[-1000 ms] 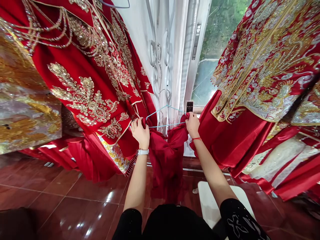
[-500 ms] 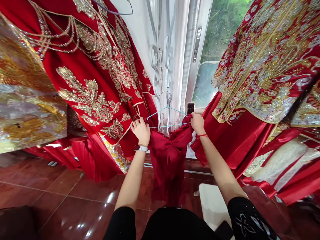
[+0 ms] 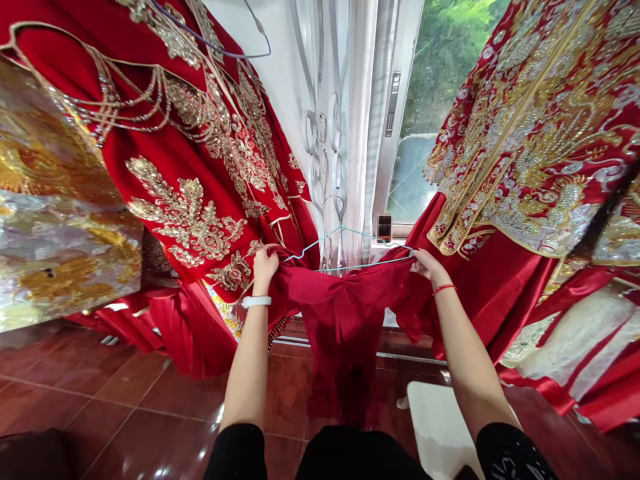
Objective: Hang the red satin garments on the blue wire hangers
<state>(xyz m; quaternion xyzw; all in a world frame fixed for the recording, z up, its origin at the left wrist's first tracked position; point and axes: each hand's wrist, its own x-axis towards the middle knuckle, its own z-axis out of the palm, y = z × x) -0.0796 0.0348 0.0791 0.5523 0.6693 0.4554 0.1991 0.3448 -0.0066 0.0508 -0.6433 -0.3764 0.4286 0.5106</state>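
Note:
A dark red dress (image 3: 343,313) with a gathered knot at the bust hangs in front of me. Its upper edge is stretched sideways over a thin light-blue wire hanger (image 3: 350,268). My left hand (image 3: 265,267) is closed on the dress's left sleeve edge, beside the hanger's left end. On the other side my right hand (image 3: 427,265) pinches the right sleeve edge close to the hanger's right tip. The hanger's hook stands upright before the white scrollwork. The lower part of the dress falls toward the floor near my body.
Red garments with gold embroidery (image 3: 190,220) hang at left, and a beaded red jacket (image 3: 520,153) at right. White metal scrollwork (image 3: 323,133) and a window (image 3: 425,120) stand behind. A small phone-like device (image 3: 385,228) sits by the sill. A white stool (image 3: 443,427) is below right.
My hands have moved apart, pulling the dress's top wider and drawing its sleeve edges out past the hanger's ends. The view has shifted slightly.

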